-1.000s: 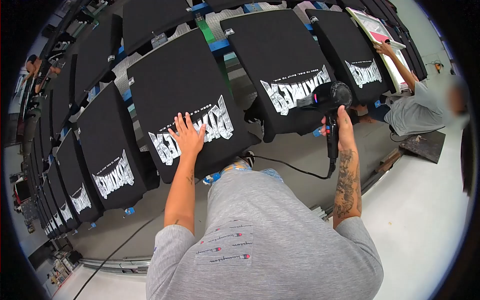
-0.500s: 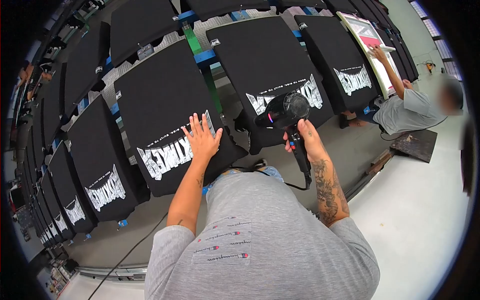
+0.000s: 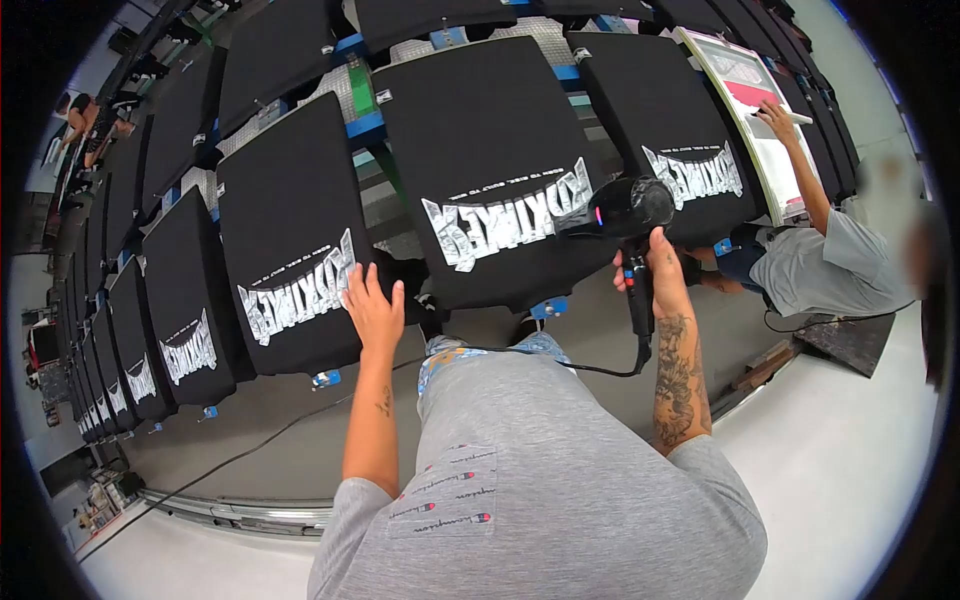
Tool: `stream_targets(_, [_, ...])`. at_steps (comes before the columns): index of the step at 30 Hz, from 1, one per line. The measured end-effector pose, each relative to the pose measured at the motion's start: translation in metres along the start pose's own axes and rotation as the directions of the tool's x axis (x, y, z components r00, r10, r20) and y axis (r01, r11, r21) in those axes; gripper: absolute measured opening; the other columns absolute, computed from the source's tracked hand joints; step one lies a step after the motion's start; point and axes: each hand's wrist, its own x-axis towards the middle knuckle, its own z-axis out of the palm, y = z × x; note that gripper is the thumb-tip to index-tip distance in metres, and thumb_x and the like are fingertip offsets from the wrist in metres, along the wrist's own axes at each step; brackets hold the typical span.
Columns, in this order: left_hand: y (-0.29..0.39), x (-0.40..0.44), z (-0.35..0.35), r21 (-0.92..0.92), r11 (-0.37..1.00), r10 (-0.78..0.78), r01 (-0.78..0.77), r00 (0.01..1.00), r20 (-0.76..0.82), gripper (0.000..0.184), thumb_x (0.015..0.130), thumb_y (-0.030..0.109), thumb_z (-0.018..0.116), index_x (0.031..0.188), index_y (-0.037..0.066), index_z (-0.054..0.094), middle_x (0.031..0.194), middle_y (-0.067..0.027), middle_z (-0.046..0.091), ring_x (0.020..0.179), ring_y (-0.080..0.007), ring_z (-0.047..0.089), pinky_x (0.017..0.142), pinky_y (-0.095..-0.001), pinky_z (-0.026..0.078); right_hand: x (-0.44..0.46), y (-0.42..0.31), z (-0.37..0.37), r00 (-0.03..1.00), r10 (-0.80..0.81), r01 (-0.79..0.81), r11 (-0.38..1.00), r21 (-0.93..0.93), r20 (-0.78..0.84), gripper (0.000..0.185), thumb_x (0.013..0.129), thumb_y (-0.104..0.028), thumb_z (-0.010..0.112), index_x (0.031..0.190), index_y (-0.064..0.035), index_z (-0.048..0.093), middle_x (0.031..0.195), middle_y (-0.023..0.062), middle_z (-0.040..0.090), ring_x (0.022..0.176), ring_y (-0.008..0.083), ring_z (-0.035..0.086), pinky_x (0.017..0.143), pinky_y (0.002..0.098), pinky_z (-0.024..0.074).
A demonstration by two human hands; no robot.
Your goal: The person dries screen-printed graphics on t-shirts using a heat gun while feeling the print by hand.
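Note:
My right hand [image 3: 668,282] grips a black hair dryer [image 3: 640,205] by its handle. The dryer's nozzle points left, over the right end of the white print [image 3: 505,225] on the black shirt [image 3: 480,120] in front of me. My left hand [image 3: 376,315] is open, fingers apart, at the lower right corner of the black shirt to the left [image 3: 285,180]. Its fingertips are beside that shirt's print [image 3: 295,295]; whether they touch the fabric I cannot tell.
Several shirt-covered boards run left in a row. At right, a co-worker [image 3: 825,265] holds a squeegee [image 3: 797,118] over a framed screen [image 3: 708,62] with pink ink. The dryer's cord [image 3: 600,373] passes my waist; a cable [image 3: 260,440] crosses the floor at left.
The boards appear further left in view as I have moved right. My left hand has slid off the middle of the left print to its edge. The hair dryer stays in my right hand.

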Motion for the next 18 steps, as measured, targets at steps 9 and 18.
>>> stream_targets(9, [0.078, -0.081, 0.013, -0.137, 0.990, -0.027, 0.036, 0.998, 0.065, 0.055, 0.094, 0.028, 0.066, 0.139, 0.000, 0.051, 0.150, -0.0209, 0.044, 0.144, -0.0391, 0.037, 0.119, -0.0555, 0.026, 0.019, -0.033, -0.080, 0.995, -0.034, 0.028, 0.997, -0.068, -0.089, 0.058, 0.099, -0.062, 0.051, 0.107, -0.0047, 0.054, 0.079, 0.0089, 0.064, 0.057, 0.0158, 0.065, 0.051, 0.0278, 0.0553])
stream_targets(18, [0.077, -0.059, 0.033, -0.228, 0.973, 0.054, -0.044, 0.998, 0.037, 0.054, 0.093, 0.026, 0.067, 0.137, -0.001, 0.052, 0.147, -0.0215, 0.046, 0.142, -0.0391, 0.038, 0.118, -0.0547, 0.029, 0.013, -0.023, 0.001, 0.987, 0.044, -0.032, 0.996, -0.079, 0.156, 0.047, 0.098, -0.043, 0.064, 0.119, -0.0033, 0.051, 0.082, 0.0090, 0.064, 0.059, 0.0152, 0.065, 0.053, 0.0274, 0.0551])
